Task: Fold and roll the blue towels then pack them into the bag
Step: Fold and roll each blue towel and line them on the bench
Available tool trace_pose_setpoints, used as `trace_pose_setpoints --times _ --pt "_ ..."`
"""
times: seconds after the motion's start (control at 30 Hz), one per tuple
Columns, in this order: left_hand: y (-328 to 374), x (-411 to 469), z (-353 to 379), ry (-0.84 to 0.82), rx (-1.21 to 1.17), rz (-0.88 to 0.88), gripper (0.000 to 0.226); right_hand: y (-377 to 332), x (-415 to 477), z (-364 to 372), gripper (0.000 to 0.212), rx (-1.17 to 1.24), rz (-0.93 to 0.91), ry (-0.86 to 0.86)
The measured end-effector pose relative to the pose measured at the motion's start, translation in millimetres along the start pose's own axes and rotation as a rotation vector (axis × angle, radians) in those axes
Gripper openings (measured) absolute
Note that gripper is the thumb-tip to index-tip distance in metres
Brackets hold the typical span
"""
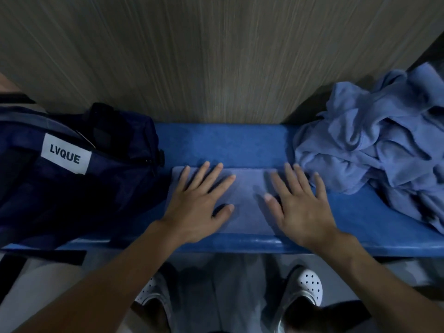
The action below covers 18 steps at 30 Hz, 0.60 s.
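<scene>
A folded light-blue towel (245,195) lies flat on the blue bench (228,143) in the middle of the view. My left hand (199,205) presses on its left half with fingers spread straight. My right hand (300,207) lies flat on its right half, fingers straight too. A dark navy bag (72,179) with a white "LVQUE" label sits on the bench to the left, close to the towel's edge. A heap of crumpled blue towels (374,145) is piled at the right end of the bench.
A wood-grain wall (204,56) rises right behind the bench. Below the bench's front edge I see my two feet in white perforated clogs (305,289) on a pale floor. A black strap (43,258) hangs from the bag over the front edge.
</scene>
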<state>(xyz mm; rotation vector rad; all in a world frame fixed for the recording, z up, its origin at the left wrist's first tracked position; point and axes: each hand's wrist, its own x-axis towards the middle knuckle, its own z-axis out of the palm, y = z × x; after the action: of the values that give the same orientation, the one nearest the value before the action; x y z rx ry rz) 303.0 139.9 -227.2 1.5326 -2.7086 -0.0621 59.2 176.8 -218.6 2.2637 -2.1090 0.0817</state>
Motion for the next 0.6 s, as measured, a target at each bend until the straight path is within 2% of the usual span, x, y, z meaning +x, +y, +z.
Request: trace_pose_setpoints --times 0.13,0.47,0.53,0.6 --pt "3 0 7 -0.024 -0.002 0.012 0.070 -1 10 11 0.066 0.095 -0.030 -0.038" --pt "3 -6 6 -0.012 0.006 0.031 0.072 4 -5 12 0.072 0.085 -0.004 -0.151" --pt "18 -3 2 0.032 -0.006 0.045 0.071 4 -9 7 0.072 0.172 0.066 -0.055" --pt "34 0 1 0.062 -0.007 0.087 0.068 7 -15 0 0.060 0.214 0.242 0.134"
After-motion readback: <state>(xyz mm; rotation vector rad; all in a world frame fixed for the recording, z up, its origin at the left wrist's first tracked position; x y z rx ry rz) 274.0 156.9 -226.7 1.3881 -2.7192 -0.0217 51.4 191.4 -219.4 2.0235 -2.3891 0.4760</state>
